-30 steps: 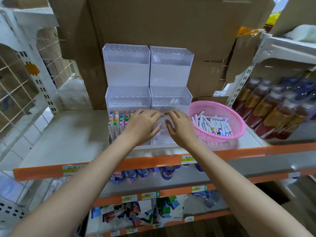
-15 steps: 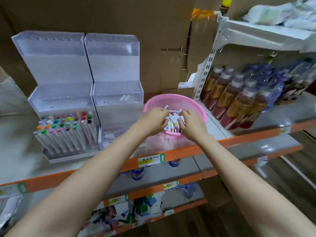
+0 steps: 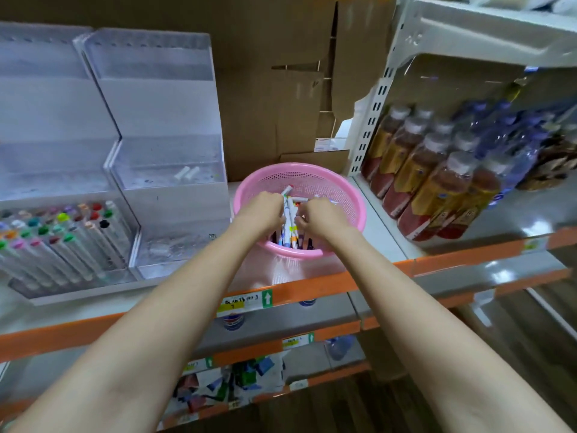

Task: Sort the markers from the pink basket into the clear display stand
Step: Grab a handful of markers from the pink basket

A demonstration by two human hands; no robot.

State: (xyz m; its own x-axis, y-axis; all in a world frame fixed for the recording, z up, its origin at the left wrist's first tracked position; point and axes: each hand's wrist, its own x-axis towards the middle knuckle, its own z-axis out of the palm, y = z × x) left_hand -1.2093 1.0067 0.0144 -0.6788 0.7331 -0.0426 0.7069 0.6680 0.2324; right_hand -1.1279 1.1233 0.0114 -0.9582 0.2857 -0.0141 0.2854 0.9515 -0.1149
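We reach into the pink basket (image 3: 349, 195) on the shelf edge, left hand (image 3: 260, 210) and right hand (image 3: 321, 215) curled around bunched markers (image 3: 288, 220); fingertips hidden. Far left, the clear display stand (image 3: 162, 157), partly cut off.

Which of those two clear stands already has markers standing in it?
The left clear stand: rows of colour-capped markers fill its lowest tier. The right clear stand, beside the pink basket, holds none upright.

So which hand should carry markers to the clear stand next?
Probably the left hand: both hands are in the round pink plastic basket, but the clear acrylic display stand sits on its side; the right hand would cross over.
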